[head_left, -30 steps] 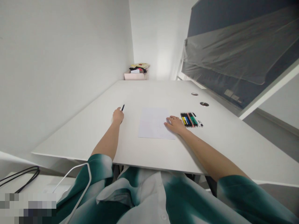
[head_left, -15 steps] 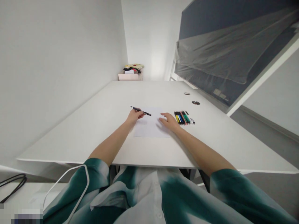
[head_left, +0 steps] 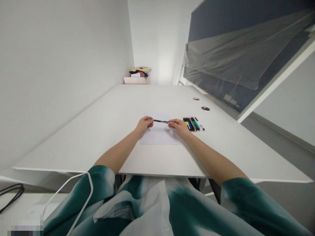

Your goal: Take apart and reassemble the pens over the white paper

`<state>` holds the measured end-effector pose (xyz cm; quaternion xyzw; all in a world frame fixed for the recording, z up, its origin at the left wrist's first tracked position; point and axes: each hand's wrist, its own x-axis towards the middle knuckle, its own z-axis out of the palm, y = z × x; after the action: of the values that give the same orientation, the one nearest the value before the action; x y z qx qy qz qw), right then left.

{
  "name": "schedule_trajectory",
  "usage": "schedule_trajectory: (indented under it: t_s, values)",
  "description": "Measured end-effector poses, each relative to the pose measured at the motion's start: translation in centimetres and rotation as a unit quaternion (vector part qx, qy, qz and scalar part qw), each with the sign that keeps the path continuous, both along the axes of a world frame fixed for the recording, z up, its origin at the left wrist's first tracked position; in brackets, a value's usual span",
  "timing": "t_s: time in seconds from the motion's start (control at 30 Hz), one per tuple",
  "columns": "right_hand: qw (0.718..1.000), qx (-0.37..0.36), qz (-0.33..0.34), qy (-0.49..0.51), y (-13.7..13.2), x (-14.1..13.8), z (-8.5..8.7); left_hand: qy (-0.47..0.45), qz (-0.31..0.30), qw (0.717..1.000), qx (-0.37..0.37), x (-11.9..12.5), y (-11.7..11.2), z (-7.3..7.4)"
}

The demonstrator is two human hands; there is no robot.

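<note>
A slim black pen (head_left: 161, 121) lies level in the air above the top edge of a white sheet of paper (head_left: 159, 136). My left hand (head_left: 144, 125) grips the pen's left end between its fingertips. My right hand (head_left: 177, 127) pinches the opposite end, so the pen spans the gap between my hands. Just right of my right hand, a row of several coloured markers (head_left: 192, 124) lies side by side on the white desk (head_left: 98, 144). Their colours include yellow, blue, green and pink.
Two round metal grommets (head_left: 205, 108) sit in the desk's far right area. A pale pink box (head_left: 136, 79) with papers stands beyond the far end. A plastic-wrapped dark board (head_left: 233, 55) leans at right, and a white cable (head_left: 73, 186) crosses my left sleeve.
The pen has swung from a slanted position in my left hand to lie level. My right hand has moved up and now pinches its right end, bringing my hands closer together.
</note>
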<state>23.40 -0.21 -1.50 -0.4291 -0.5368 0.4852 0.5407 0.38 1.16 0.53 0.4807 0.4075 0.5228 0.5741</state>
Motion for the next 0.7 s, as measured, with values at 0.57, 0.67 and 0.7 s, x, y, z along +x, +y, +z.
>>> schedule_trajectory:
  t_s: [0.57,0.67,0.7]
  values:
    - [1.000,-0.013,0.001,0.027,0.5,0.4,-0.6,0.143,-0.027,0.989,0.038,-3.2,1.4,-0.6]
    - [1.000,-0.013,0.002,0.020,0.5,0.4,-0.6,0.125,-0.022,0.991,0.036,-3.2,1.2,-0.5]
    - [1.000,-0.013,0.001,0.017,0.5,0.5,-0.6,0.118,-0.022,0.992,0.035,-3.2,1.1,-0.4]
